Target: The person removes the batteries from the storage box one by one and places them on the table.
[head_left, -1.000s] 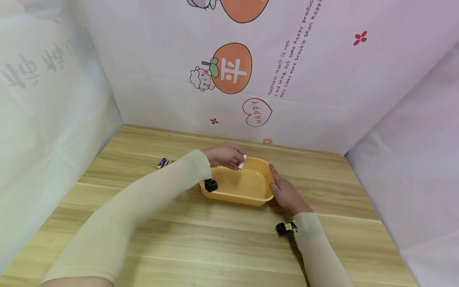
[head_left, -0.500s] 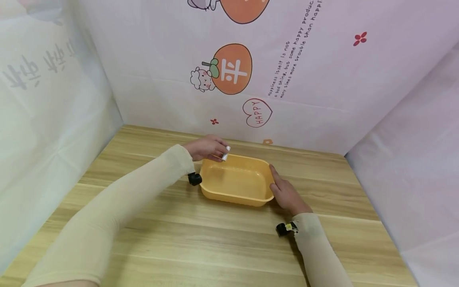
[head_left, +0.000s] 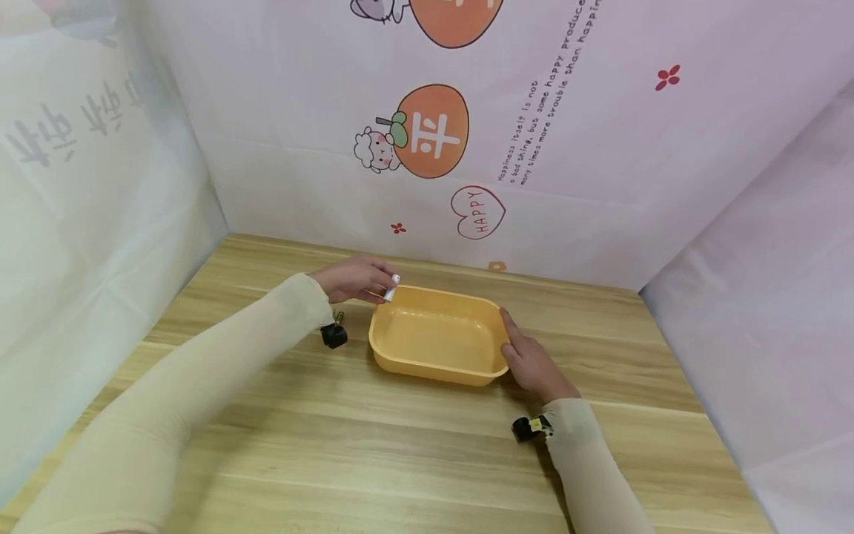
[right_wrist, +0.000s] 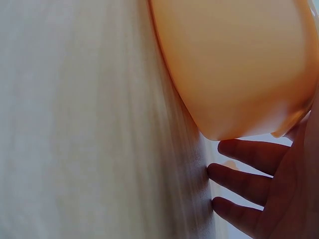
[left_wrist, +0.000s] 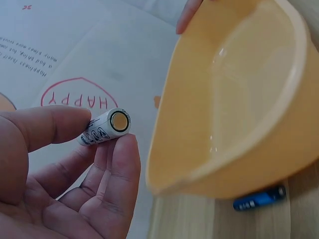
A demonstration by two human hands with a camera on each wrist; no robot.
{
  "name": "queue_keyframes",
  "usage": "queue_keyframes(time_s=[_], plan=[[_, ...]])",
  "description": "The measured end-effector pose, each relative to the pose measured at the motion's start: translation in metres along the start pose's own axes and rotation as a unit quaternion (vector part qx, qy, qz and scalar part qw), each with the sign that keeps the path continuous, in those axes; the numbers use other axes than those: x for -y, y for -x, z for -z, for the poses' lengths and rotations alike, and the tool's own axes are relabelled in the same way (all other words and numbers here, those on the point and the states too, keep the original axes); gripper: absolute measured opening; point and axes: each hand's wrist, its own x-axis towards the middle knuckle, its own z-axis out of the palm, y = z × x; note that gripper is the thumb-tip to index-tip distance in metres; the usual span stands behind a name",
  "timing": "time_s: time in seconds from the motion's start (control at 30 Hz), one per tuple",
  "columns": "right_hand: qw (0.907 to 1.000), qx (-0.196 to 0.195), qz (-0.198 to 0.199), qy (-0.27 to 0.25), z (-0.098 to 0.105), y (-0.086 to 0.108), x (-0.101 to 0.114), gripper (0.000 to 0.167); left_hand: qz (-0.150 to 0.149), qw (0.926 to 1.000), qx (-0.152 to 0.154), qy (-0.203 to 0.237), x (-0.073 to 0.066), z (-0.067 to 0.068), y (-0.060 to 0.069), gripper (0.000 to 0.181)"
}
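Thumb and fingers of my left hand [head_left: 360,279] pinch a white battery [left_wrist: 107,127], held above the tub's left end with its flat end showing in the left wrist view. The yellow plastic tub [head_left: 437,367] stands on the table, its visible floor bare. My right hand [head_left: 531,362] holds the tub's right end at the rim; in the right wrist view several fingers [right_wrist: 244,184] are spread along the outside. A blue battery [left_wrist: 259,198] lies on the table beside the tub in the left wrist view; in the head view I cannot make it out.
The wood-grain table [head_left: 400,460] runs up to a printed white cloth [head_left: 300,163] at the back. Similar cloth walls rise at left and right. A small black camera [head_left: 334,335] sits on the left wrist, another [head_left: 523,429] on the right.
My left hand has moved left with the white battery, from over the tub's middle to its left end. Small batteries seen earlier at left are now hidden by the arm. My right hand stays put.
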Motion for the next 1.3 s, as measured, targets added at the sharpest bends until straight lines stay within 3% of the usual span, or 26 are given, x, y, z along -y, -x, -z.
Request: queue_keyframes(time_s=[0.97, 1.3], plan=[[1.0, 0.0, -0.005, 0.004, -0.004, -0.001, -0.004, 0.062, 0.014, 0.9975, -0.069, 0.001, 0.062, 0.093, 0.039, 0.048], [0.9999, 0.0, -0.011, 0.002, -0.003, -0.001, -0.004, 0.061, 0.02, 0.9952, -0.095, -0.006, 0.082, 0.121, 0.046, 0.049]])
